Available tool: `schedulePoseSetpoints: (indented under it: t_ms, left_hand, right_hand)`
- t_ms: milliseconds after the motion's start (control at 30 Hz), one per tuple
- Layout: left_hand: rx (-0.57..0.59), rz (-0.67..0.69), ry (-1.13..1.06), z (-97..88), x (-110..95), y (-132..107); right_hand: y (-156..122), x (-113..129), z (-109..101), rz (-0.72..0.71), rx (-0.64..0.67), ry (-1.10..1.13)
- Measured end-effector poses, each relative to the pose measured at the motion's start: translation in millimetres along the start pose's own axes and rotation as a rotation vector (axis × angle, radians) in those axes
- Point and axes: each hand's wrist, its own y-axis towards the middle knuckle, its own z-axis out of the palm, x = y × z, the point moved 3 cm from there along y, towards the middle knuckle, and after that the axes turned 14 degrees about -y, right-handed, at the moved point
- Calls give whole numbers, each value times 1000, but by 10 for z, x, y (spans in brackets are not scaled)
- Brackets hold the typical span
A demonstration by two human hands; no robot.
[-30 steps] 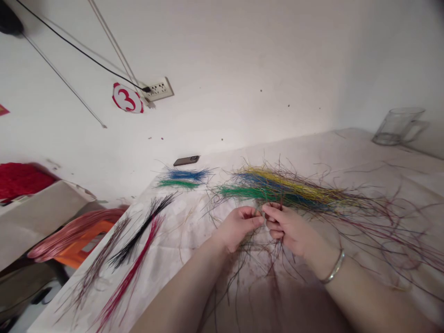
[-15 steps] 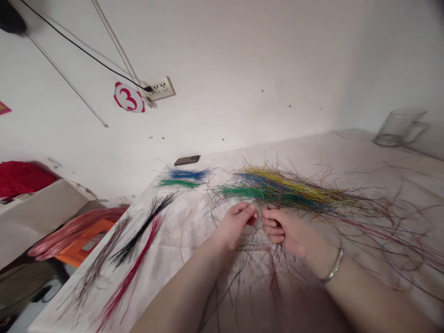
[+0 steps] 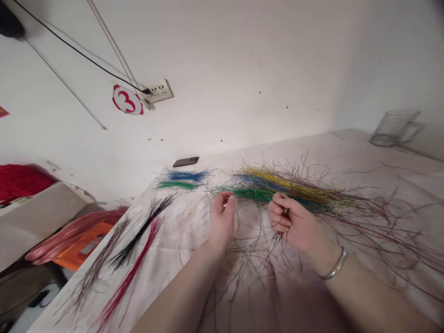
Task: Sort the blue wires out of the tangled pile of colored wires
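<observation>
My left hand (image 3: 222, 219) is raised over the white cloth, left of the green wires (image 3: 255, 193). Its fingers are curled towards the thumb, and whatever they pinch is too fine to make out. My right hand (image 3: 294, 221), with a bracelet (image 3: 336, 264) at the wrist, is closed in a loose fist. Thin dark wires (image 3: 283, 245) trail from beneath it. Behind both hands lies a long tangled pile with blue wires (image 3: 265, 181) and yellow wires (image 3: 291, 181) beside the green. Loose strands (image 3: 248, 259) are scattered on the cloth between my forearms.
Sorted bundles lie leftward: blue (image 3: 187, 175), green (image 3: 176, 185), black (image 3: 142, 233), red (image 3: 133, 273) and brown (image 3: 100, 263). A phone (image 3: 186, 162) rests near the wall. At the far right stands a glass mug (image 3: 393, 129). An orange stool (image 3: 78, 249) holding coiled pink wire (image 3: 65, 236) is beside the table.
My hands have drawn apart: the left moved leftward and slightly up, the right a little to the right. The bundles lie as before.
</observation>
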Motion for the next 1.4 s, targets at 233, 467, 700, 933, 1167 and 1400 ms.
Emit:
schedulePoseSetpoints:
  t_ms: [233,467,700,933,1167,1400]
  left_hand:
    - [660,292,302,331,-178,-389]
    - [691,330,620,277,-75,-214]
    - [539,346,678,109,-35,-23]
    - [706,395,555,267,-135,-213]
    - [585,387,539,181,-106,-124]
    - [678,437,588,191,41,-77]
  right_hand:
    - [48,-8,-55,-64,-99,-49]
    - [80,41,-149,-82,-94,117]
    - [137,41,-241,-140,-249,100]
    - [133,-39,-194,-94,-203,8]
    - [113,-15,-183,-131,-257,26]
    - [113,-8,-294,9,-311,128]
